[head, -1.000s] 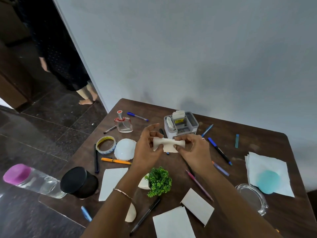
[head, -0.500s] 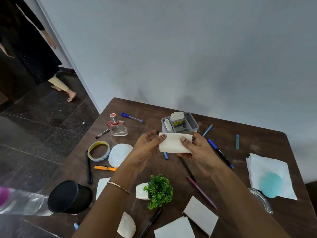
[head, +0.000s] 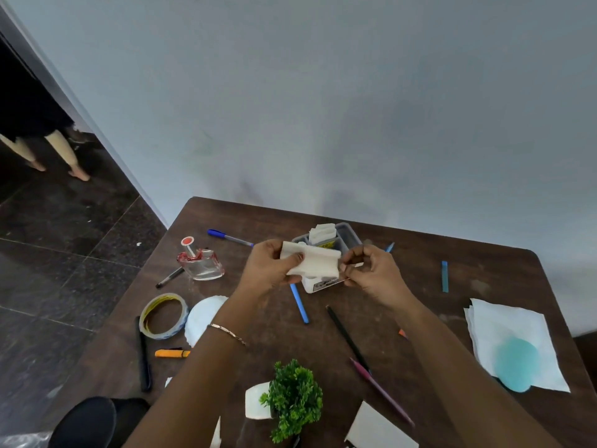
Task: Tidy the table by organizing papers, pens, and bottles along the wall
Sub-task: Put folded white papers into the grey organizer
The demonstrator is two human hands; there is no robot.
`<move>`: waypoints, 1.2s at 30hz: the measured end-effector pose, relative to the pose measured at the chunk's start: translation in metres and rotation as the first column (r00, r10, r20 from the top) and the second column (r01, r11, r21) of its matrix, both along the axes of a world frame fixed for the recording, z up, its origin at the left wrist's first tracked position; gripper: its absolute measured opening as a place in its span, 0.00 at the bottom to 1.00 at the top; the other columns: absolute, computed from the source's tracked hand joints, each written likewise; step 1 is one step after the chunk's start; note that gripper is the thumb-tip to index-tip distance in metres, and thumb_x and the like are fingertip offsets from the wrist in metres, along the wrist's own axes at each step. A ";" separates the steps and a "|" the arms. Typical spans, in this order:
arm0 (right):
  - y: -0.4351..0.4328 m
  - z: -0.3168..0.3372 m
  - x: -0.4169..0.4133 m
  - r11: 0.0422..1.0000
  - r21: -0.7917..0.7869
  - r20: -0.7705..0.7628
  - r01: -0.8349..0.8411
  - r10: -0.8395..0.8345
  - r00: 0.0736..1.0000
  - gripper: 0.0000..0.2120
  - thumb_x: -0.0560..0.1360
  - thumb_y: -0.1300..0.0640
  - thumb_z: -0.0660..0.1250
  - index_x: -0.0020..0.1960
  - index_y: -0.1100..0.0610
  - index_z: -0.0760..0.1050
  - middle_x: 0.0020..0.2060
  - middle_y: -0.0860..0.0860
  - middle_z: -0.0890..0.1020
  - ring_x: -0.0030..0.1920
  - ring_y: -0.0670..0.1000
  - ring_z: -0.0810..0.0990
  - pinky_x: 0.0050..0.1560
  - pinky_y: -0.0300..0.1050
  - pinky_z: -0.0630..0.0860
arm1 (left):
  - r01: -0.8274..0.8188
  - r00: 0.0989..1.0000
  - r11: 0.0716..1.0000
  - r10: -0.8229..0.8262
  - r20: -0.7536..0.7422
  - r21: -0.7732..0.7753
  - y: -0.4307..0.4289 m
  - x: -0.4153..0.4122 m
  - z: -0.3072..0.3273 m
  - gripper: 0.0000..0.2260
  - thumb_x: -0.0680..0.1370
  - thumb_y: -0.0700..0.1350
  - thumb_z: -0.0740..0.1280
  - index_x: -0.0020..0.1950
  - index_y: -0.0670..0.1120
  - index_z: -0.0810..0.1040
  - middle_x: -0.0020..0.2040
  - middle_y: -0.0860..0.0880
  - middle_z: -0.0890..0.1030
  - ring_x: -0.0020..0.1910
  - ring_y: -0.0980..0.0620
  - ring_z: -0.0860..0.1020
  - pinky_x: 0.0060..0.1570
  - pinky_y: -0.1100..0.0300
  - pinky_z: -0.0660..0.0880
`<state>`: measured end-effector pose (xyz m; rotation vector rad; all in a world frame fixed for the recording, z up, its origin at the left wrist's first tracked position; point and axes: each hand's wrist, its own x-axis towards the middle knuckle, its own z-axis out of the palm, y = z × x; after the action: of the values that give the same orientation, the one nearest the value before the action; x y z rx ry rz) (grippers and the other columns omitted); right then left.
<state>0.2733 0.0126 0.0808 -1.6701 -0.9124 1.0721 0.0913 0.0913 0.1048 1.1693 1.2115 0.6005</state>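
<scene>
Both hands are raised over the middle of the counter (head: 484,270), holding a folded white paper (head: 311,261) between them, just in front of the grey organizer (head: 350,236) that stands near the wall (head: 323,124). The left hand (head: 265,270) grips the paper's left end, thumb across its front; the right hand (head: 374,273) pinches the right edge between thumb and forefinger, its other fingers curled. The paper bows slightly and is clear of the counter. To the left, a glass bottle (head: 202,265) with a red stopper stands upright, a dark pen (head: 169,281) touching its base and a blue pen (head: 229,237) lying behind it. A tape roll (head: 163,315), a black pen (head: 143,354) and an orange marker (head: 171,353) lie near the left edge. A light-blue pen (head: 298,303) pokes out from under the hands, and a black pencil (head: 347,337) and a pink pen (head: 381,391) lie under the right forearm. At the right sits a paper stack (head: 513,328) with a teal disc (head: 517,367) on it. A small plant (head: 294,399) stands at the near edge.
</scene>
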 end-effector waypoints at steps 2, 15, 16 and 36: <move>0.011 -0.009 0.013 1.000 0.016 0.183 0.025 -0.028 0.983 0.07 0.72 0.66 0.72 0.44 0.55 0.78 0.45 0.51 0.82 0.46 0.50 0.83 0.44 0.43 0.81 | -0.050 0.998 0.996 0.051 -0.022 0.071 0.016 0.003 0.005 0.10 0.75 0.35 0.69 0.56 0.37 0.77 0.53 0.40 0.81 0.44 0.50 0.81 0.32 0.62 0.81; 0.046 -0.041 0.043 0.996 0.036 0.537 0.084 -0.091 0.839 0.12 0.70 0.58 0.72 0.53 0.55 0.78 0.50 0.50 0.78 0.48 0.47 0.77 0.47 0.41 0.73 | 0.046 0.972 0.966 0.016 -0.236 0.254 0.053 0.070 -0.007 0.18 0.69 0.35 0.72 0.56 0.48 0.76 0.54 0.45 0.78 0.50 0.47 0.81 0.41 0.50 0.83; 0.047 -0.040 0.043 0.997 0.059 0.550 0.055 -0.079 0.832 0.14 0.69 0.57 0.73 0.55 0.56 0.78 0.51 0.50 0.78 0.49 0.48 0.77 0.47 0.41 0.73 | 0.064 0.965 0.956 0.015 -0.263 0.287 0.053 0.077 -0.008 0.20 0.67 0.36 0.71 0.57 0.49 0.75 0.53 0.47 0.77 0.50 0.47 0.80 0.43 0.50 0.82; 0.052 -0.024 0.042 0.976 0.198 0.536 0.093 -0.188 0.823 0.08 0.75 0.59 0.67 0.52 0.61 0.77 0.43 0.53 0.83 0.43 0.53 0.80 0.45 0.50 0.76 | 0.185 0.978 0.959 -0.201 0.056 0.214 0.048 0.116 0.016 0.17 0.77 0.43 0.68 0.65 0.46 0.72 0.56 0.46 0.79 0.40 0.44 0.83 0.39 0.56 0.81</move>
<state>0.3154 0.0647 0.0569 -1.9077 -1.1810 0.3874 0.2068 0.1393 0.1212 1.4093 0.9720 0.6285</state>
